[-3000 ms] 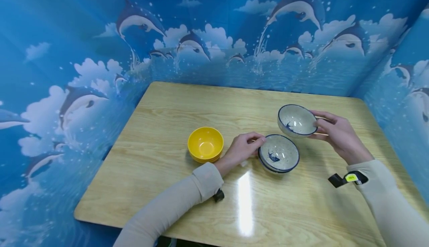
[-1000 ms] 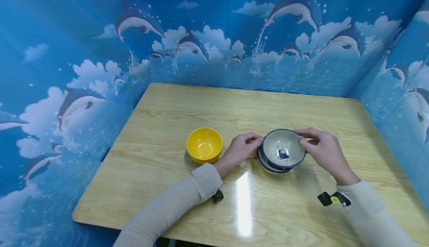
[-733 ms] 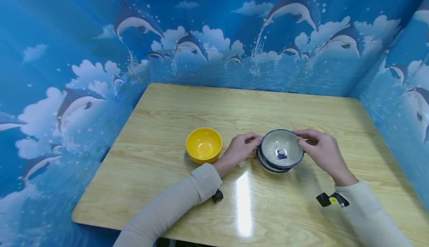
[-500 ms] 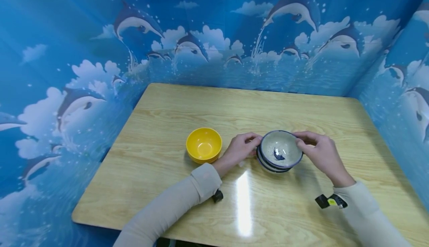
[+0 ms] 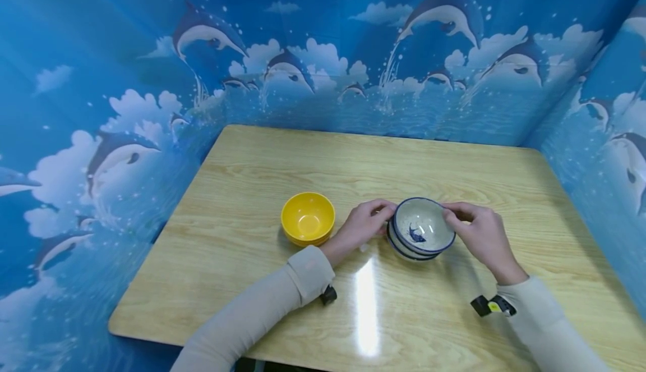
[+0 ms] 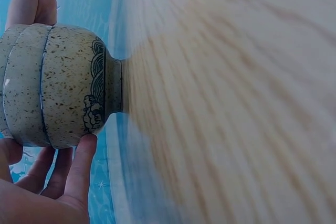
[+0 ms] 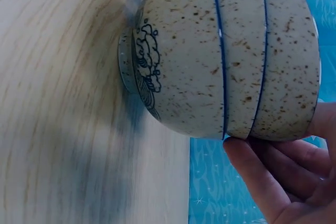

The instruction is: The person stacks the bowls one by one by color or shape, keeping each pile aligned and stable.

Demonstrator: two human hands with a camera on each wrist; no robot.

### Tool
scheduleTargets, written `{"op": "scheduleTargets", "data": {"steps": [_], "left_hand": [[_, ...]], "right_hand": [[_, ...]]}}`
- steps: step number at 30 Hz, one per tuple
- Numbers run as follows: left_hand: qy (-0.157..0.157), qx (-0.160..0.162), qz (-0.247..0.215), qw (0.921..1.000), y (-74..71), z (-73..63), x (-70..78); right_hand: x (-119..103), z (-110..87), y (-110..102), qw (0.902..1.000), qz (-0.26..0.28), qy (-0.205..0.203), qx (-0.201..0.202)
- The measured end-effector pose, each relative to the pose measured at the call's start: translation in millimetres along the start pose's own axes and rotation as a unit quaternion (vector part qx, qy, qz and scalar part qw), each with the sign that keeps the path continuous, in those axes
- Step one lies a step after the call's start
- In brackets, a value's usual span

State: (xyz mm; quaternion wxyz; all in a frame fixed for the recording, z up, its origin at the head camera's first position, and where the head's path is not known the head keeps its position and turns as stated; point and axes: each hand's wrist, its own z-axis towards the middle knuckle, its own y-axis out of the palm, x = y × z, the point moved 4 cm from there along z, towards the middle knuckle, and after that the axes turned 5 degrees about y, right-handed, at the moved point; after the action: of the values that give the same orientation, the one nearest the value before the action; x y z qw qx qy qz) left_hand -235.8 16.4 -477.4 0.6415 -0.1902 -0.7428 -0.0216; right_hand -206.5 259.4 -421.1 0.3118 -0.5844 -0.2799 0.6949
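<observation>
Three speckled grey ceramic bowls with blue rims stand nested on the table, the top bowl (image 5: 424, 223) with a blue fish-like motif inside. In the left wrist view the lowest bowl (image 6: 71, 85) shows a dark wave pattern near its foot. My left hand (image 5: 364, 223) holds the stack's left side, fingertips against the lower bowls and thumb near a rim. On the other side my right hand (image 5: 479, 234) grips the top bowl, thumb at its rim. The right wrist view shows the right fingers (image 7: 257, 182) under the side of the upper bowls (image 7: 286, 56).
Left of my left hand sit nested yellow bowls (image 5: 308, 217), close to the left wrist. The wood-grain table (image 5: 242, 282) has a bright light reflection in front. A blue dolphin-print curtain (image 5: 323, 102) borders the table's back and sides.
My right hand has brought the top bowl from behind and right of the stack down onto the other two. It has settled slightly lower and leftward. My left hand has stayed in place.
</observation>
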Motion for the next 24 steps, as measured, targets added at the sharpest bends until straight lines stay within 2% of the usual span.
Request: {"op": "scheduleTargets", "data": {"steps": [10,17,24], "left_hand": [[0.013,-0.014,0.031,0.9993,-0.7,-1.4,2.0],[0.045,-0.024,0.068,0.9964,-3.3,-2.7,4.1],[0.077,-0.028,0.084,0.9931,-4.3,-4.8,7.7]], "right_hand": [[-1.0,-0.3,3.6,0.9995,0.006,0.001,0.03],[0.4,-2.3,9.4,0.9976,0.008,-0.004,0.069],[0.2,-3.4,12.3,0.9966,0.016,-0.007,0.08]]}}
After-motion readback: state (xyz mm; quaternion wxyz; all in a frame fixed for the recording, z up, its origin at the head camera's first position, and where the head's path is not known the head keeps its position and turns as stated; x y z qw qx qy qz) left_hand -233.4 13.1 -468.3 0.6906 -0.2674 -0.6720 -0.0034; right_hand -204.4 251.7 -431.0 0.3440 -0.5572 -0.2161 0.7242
